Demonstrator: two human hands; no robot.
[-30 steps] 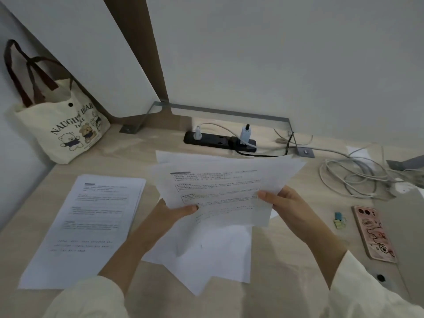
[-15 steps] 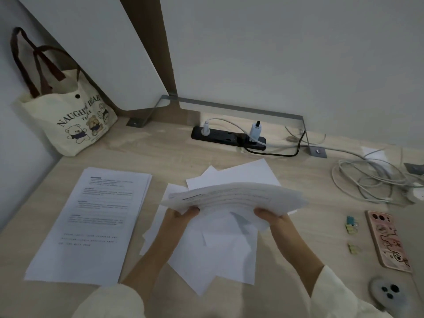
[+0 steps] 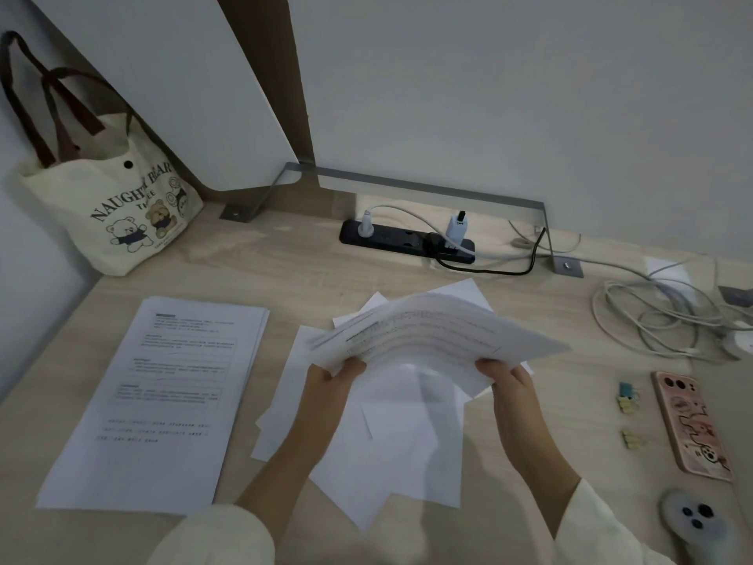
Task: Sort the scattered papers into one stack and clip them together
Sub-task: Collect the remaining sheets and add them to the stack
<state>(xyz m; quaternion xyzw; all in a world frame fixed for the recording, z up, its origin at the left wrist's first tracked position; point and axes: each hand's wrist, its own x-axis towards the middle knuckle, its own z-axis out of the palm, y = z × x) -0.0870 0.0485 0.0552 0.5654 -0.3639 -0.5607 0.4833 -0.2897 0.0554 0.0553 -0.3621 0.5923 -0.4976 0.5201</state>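
Both hands hold a bundle of printed sheets [image 3: 432,336] nearly flat above the desk. My left hand [image 3: 332,379] grips its near left edge and my right hand [image 3: 507,377] grips its near right edge. Under the bundle lie several loose white sheets [image 3: 391,450], fanned at different angles. A neat stack of printed pages [image 3: 163,397] rests on the left of the desk. Small binder clips [image 3: 626,395] and another pair [image 3: 632,439] lie on the desk to the right of my right hand.
A pink phone [image 3: 692,426] lies right of the clips, with a grey device [image 3: 692,519] below it. A black power strip [image 3: 403,240] and coiled white cables [image 3: 660,320] sit at the back. A cream tote bag [image 3: 110,197] leans in the back left corner.
The held bundle has tipped from facing me to nearly flat and come down toward the loose sheets. The view has tilted down, showing more of the desk's right side.
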